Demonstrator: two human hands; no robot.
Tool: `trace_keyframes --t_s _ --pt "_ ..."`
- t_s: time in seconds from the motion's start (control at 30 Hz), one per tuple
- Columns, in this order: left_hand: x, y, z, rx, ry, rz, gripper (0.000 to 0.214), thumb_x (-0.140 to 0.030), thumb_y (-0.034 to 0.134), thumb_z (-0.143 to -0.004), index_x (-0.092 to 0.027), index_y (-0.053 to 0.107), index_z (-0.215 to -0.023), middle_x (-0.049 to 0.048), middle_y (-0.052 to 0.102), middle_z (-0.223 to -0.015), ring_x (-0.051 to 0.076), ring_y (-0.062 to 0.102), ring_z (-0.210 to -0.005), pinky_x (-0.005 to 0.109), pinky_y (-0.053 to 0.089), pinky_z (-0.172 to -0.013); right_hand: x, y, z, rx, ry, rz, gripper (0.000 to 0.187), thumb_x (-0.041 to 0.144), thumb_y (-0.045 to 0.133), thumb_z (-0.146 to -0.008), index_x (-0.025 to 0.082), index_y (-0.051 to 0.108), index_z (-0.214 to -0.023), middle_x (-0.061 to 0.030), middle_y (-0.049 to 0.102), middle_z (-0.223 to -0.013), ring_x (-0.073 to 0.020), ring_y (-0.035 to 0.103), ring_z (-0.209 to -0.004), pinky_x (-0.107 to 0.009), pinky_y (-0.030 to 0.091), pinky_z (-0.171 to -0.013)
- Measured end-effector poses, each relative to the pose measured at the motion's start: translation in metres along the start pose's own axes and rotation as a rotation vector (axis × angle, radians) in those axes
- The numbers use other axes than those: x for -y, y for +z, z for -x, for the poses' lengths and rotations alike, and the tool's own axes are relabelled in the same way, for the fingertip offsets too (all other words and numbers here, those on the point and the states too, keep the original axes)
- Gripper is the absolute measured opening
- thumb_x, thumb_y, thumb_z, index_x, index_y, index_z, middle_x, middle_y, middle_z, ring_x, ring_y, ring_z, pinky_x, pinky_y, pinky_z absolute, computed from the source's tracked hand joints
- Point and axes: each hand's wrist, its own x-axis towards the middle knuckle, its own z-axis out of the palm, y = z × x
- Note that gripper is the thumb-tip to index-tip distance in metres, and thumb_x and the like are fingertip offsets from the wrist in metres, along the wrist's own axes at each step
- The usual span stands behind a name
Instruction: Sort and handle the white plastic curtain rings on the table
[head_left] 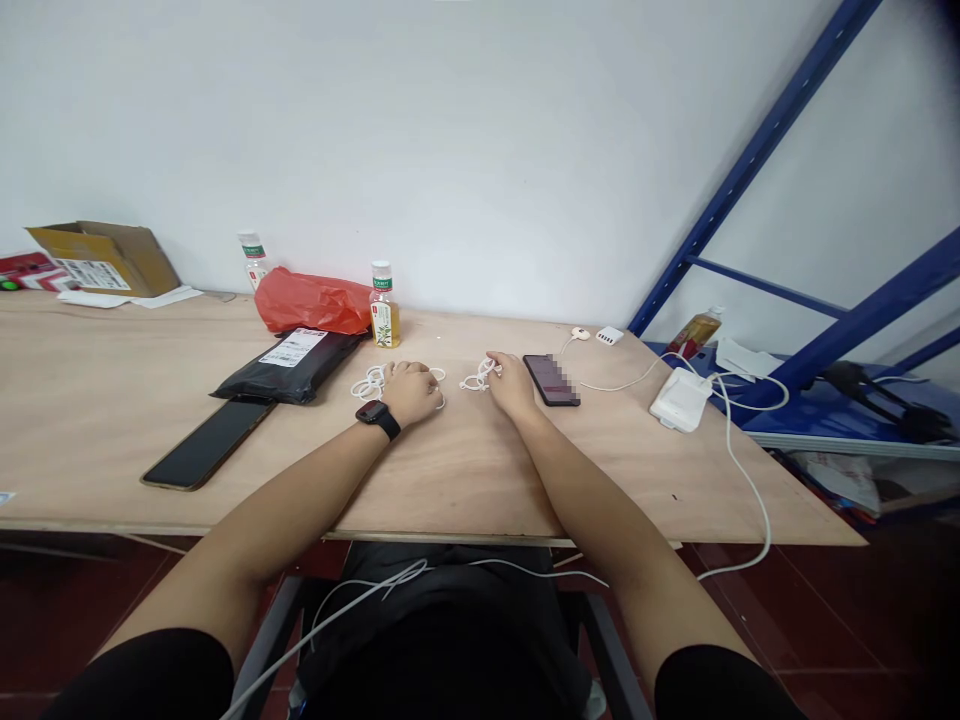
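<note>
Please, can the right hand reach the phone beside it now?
Probably yes: the phone lies just beside the right hand, with nothing visible between them, though the hand's fingers touch white loops.

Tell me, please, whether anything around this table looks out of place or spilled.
White cable droops past the table's front edge and trails across the person's lap, an odd, untidy place for it. I see no spill.

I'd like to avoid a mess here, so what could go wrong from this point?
The overlapping white loops by the left hand could tangle. The right hand might nudge the dark phone close beside it. The white cable hanging over the front edge of the table could snag and perhaps drag the white device.
</note>
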Motion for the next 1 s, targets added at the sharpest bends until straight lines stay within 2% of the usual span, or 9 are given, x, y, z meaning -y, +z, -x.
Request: trace_keyframes --t_s 0.1,0.23,0.33,0.47,0.57,0.7,0.83,1.0 --pt "0.0 0.0 0.001 0.026 -0.016 -0.049 0.018 -0.033 0.063 -0.074 -0.023 0.078 -0.078 0.0109 0.071 -0.11 0.036 0.057 -0.107 0.06 0.028 -0.1 -0.005 -0.001 0.0 0.053 0.049 0.04 0.043 0.009 0.051 -0.078 0.021 0.07 -0.114 -0.0067 0.067 -0.1 -0.0209 0.061 -0.093 -0.031 0.046 -0.084" --pt "0.0 -0.001 0.0 0.027 -0.021 -0.036 0.017 -0.032 0.062 -0.075 -0.023 0.076 -0.075 0.0101 0.071 -0.109 0.035 0.056 -0.107 0.059 0.027 -0.1 -0.001 -0.003 0.0 0.019 0.053 0.009 0.037 0.011 0.052 -0.076 0.02 0.072 -0.105 -0.0059 0.064 -0.092 -0.0208 0.06 -0.088 -0.031 0.046 -0.081" --pt "-0.001 -0.001 -0.001 0.002 -0.007 0.021 0.015 -0.029 0.061 -0.076 -0.022 0.075 -0.075 0.0088 0.072 -0.109 0.034 0.057 -0.107 0.058 0.026 -0.101 0.009 -0.001 0.003 0.039 -0.046 -0.104 0.033 0.01 0.052 -0.076 0.019 0.072 -0.1 -0.0047 0.065 -0.091 -0.019 0.06 -0.086 -0.031 0.046 -0.083" --pt "-0.003 -0.001 0.0 -0.098 0.049 0.135 0.016 -0.029 0.059 -0.081 -0.023 0.075 -0.083 0.0065 0.072 -0.109 0.029 0.057 -0.108 0.054 0.027 -0.102 0.023 0.006 0.011 0.17 -0.196 -0.247 0.02 0.021 0.057 -0.083 0.021 0.073 -0.096 -0.0039 0.07 -0.094 -0.0173 0.061 -0.086 -0.03 0.045 -0.082" --pt "-0.005 -0.002 0.0 -0.167 0.135 0.189 0.016 -0.031 0.059 -0.085 -0.024 0.074 -0.086 0.0046 0.071 -0.108 0.026 0.058 -0.107 0.05 0.029 -0.103 0.03 0.011 0.015 0.249 -0.241 -0.292 0.017 0.027 0.056 -0.087 0.021 0.072 -0.09 -0.0033 0.071 -0.09 -0.0162 0.06 -0.083 -0.028 0.043 -0.077" --pt "-0.006 -0.001 0.001 -0.219 0.248 0.226 0.016 -0.034 0.06 -0.088 -0.024 0.073 -0.086 0.003 0.072 -0.105 0.023 0.059 -0.104 0.046 0.032 -0.1 0.032 0.011 0.016 0.282 -0.197 -0.333 0.017 0.028 0.054 -0.087 0.019 0.068 -0.081 -0.0007 0.067 -0.078 -0.0141 0.056 -0.073 -0.026 0.041 -0.07" --pt "-0.006 0.001 0.0 -0.227 0.288 0.245 0.015 -0.034 0.061 -0.089 -0.024 0.072 -0.086 0.0035 0.071 -0.106 0.022 0.059 -0.104 0.045 0.034 -0.099 0.031 0.009 0.016 0.305 -0.135 -0.41 0.015 0.028 0.053 -0.084 0.019 0.064 -0.079 0.0019 0.062 -0.072 -0.0124 0.051 -0.065 -0.024 0.039 -0.063" --pt "-0.006 -0.001 0.001 -0.203 0.355 0.273 0.016 -0.034 0.06 -0.09 -0.023 0.072 -0.088 0.0049 0.071 -0.107 0.022 0.058 -0.106 0.042 0.036 -0.098 0.033 0.007 0.017 0.359 -0.129 -0.442 0.015 0.026 0.049 -0.082 0.019 0.06 -0.074 0.0022 0.06 -0.069 -0.0132 0.053 -0.067 -0.024 0.04 -0.066"
